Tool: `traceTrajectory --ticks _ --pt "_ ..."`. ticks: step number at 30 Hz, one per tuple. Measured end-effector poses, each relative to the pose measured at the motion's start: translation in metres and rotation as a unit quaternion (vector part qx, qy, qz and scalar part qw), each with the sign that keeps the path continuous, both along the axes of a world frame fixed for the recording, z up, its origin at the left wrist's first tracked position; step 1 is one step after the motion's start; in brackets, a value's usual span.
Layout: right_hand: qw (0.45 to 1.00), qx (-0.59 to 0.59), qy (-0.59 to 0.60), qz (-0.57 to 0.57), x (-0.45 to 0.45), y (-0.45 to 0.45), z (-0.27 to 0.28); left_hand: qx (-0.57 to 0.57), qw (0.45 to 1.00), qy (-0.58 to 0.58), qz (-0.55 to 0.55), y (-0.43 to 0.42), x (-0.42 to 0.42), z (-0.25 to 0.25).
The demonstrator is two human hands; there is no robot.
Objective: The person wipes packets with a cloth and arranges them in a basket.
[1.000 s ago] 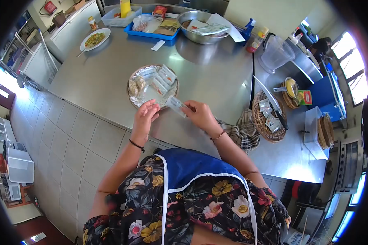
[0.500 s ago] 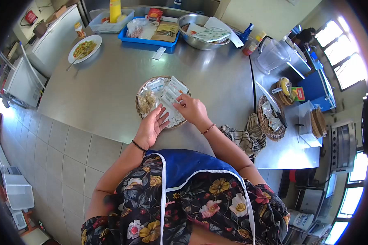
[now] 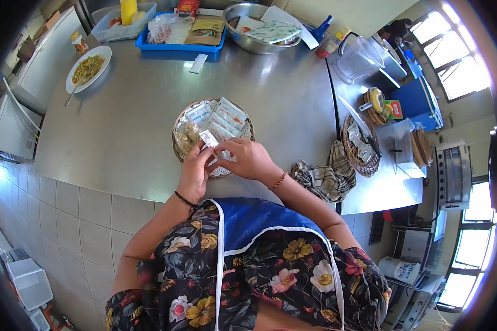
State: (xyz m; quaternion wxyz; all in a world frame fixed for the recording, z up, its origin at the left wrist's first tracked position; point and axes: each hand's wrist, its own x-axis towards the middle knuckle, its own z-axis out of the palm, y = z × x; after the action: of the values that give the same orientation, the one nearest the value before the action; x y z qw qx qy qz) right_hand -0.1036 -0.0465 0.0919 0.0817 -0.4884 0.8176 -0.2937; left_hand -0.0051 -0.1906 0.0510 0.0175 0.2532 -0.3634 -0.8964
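Note:
A small white sachet [image 3: 208, 138] is gripped between the fingers of my left hand [image 3: 194, 174], over the near side of a round wicker basket [image 3: 175, 146]. My right hand [image 3: 249, 159] meets it there, fingers pinched at the sachet's lower end, which the fingers partly hide. Inside the basket, a white lace doily [image 3: 247, 135] lies under several printed sachets [image 3: 226, 119] overlapping at the back right. A white-and-blue packet [image 3: 199, 113] rests at the back left. Left of my hands sits a clear bag with light brown contents [image 3: 186, 137].
A checked cloth [image 3: 326, 179] lies right of my forearm, near a second basket with sachets [image 3: 368, 165]. Farther back stand a plate of food [image 3: 106, 54], a blue tray [image 3: 176, 47], a steel bowl [image 3: 262, 48] and a blender jug [image 3: 360, 60]. A loose white packet [image 3: 199, 63] lies mid-table.
My right hand has drawn back from the sachets in the basket to my left hand. My left hand, open before, has closed on a small white sachet. The view has shifted slightly.

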Motion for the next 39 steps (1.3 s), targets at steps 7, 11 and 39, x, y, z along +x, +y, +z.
traceTrajectory --ticks 7,11,39 --pt "0.987 -0.123 0.098 -0.04 -0.011 0.002 0.029 -0.121 0.99 0.051 -0.053 -0.005 0.003 -0.005" --pt "0.998 -0.029 0.051 -0.008 -0.009 0.004 0.042 -0.359 0.925 0.068 -0.107 -0.006 0.002 -0.007" --pt "0.937 -0.039 -0.307 -0.16 -0.036 0.018 -0.004 -0.191 0.98 0.054 0.012 -0.002 0.004 0.004"
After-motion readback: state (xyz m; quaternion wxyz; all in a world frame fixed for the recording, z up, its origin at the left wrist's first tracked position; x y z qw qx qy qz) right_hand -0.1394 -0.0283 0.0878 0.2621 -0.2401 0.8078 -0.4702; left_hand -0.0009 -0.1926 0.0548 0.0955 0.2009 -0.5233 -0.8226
